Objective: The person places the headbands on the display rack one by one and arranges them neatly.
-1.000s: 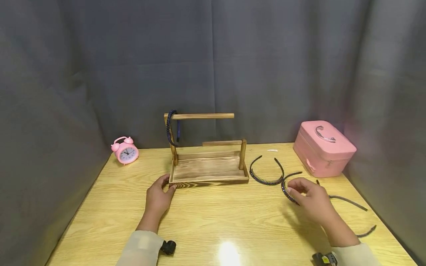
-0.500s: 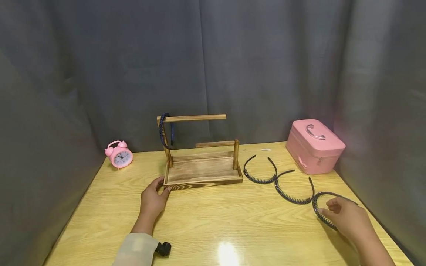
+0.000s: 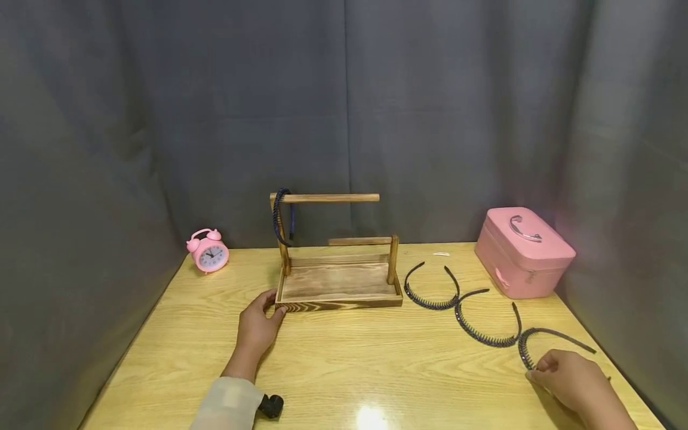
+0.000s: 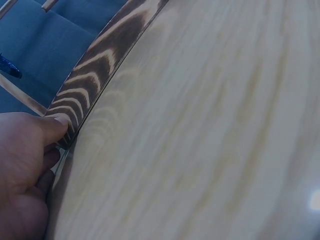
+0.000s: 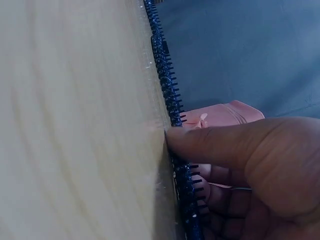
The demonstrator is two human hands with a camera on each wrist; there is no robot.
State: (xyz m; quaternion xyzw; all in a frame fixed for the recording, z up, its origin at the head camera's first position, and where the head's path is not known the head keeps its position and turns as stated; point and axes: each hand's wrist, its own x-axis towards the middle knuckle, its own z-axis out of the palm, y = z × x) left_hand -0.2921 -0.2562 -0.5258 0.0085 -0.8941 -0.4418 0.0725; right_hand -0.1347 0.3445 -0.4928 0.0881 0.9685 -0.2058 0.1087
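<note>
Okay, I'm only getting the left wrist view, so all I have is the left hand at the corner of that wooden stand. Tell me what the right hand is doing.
Observer: The right hand pinches a toothed headband between thumb and fingers.
Operator: Got it. And are there any others lying between that hand and the stand?
Observer: Yes, the head view shows a second headband and a third headband in a slanting row toward the wooden stand.
Operator: Anything bigger over on that side, behind them?
Observer: A pink case with a handle on its lid, at the back right of the table.
</note>
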